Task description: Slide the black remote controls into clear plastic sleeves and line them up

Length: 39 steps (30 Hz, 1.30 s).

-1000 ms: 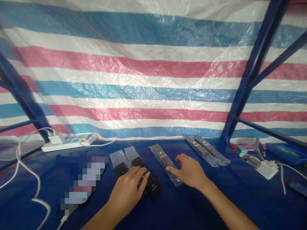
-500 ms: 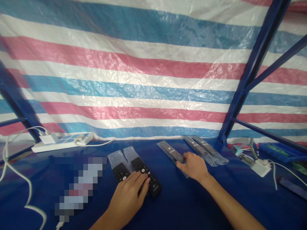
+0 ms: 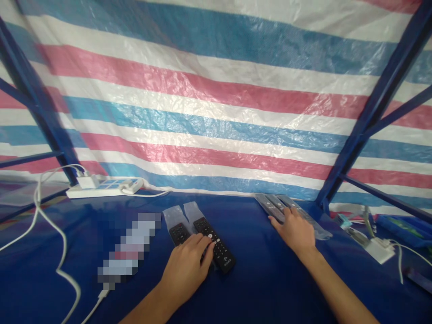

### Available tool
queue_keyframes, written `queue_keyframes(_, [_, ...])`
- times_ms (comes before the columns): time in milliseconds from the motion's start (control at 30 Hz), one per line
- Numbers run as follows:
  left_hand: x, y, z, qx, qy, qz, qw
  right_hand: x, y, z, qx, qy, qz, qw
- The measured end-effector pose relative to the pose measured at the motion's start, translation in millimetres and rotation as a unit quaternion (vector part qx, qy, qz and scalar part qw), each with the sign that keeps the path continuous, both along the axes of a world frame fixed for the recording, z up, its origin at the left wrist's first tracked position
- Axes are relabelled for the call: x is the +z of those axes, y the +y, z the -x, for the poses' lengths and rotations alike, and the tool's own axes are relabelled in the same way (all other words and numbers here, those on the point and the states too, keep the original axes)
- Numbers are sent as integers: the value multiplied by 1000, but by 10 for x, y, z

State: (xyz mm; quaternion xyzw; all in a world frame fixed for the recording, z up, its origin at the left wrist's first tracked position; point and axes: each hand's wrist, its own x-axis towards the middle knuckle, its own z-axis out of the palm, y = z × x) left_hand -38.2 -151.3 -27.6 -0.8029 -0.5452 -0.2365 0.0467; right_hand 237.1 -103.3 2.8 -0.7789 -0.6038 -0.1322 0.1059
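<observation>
My left hand (image 3: pixel 187 261) lies over two black remote controls, its fingers extended and resting on them. The left remote control (image 3: pixel 178 233) is mostly hidden under the hand; the right remote control (image 3: pixel 221 252) shows its buttons. Their far ends are in clear plastic sleeves (image 3: pixel 194 211). Farther right, my right hand (image 3: pixel 295 231) closes over the near end of a bagged remote control (image 3: pixel 268 204), thumb at its left side. This one lies beside two more bagged remote controls (image 3: pixel 293 204) in a row, partly covered by the fingers.
A white power strip (image 3: pixel 104 186) with plugs and cables lies at the back left. A blurred-out object (image 3: pixel 130 247) with a white cable is left of my left hand. At right are a white adapter (image 3: pixel 380 249) and a blue tray (image 3: pixel 403 229). Blue frame posts stand before a striped sheet.
My right hand has moved the bagged remote control right and away from me, against the two others. My left hand stays on its remote controls. The view has shifted slightly.
</observation>
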Motion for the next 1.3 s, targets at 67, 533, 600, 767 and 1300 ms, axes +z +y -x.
queue_keyframes(67, [21,-6,-11,7,4,27,1000,16,-99,218,100,36,15,994])
queue_keyframes(533, [89,-172,-36,-33,-34,68,997,22,-460,1072,275,102,179,939])
queue_keyframes(600, [66,-174,-42,-32,-25,57,998,45,-428,1026,261,114,168,944])
queue_keyframes(767, [5,-172,-104,-20,11,32,999,94,-283,778,219,114,145,958])
queue_keyframes(1300, [317,69,-611,35,128,101,986,2,-170,562,192,108,140,965])
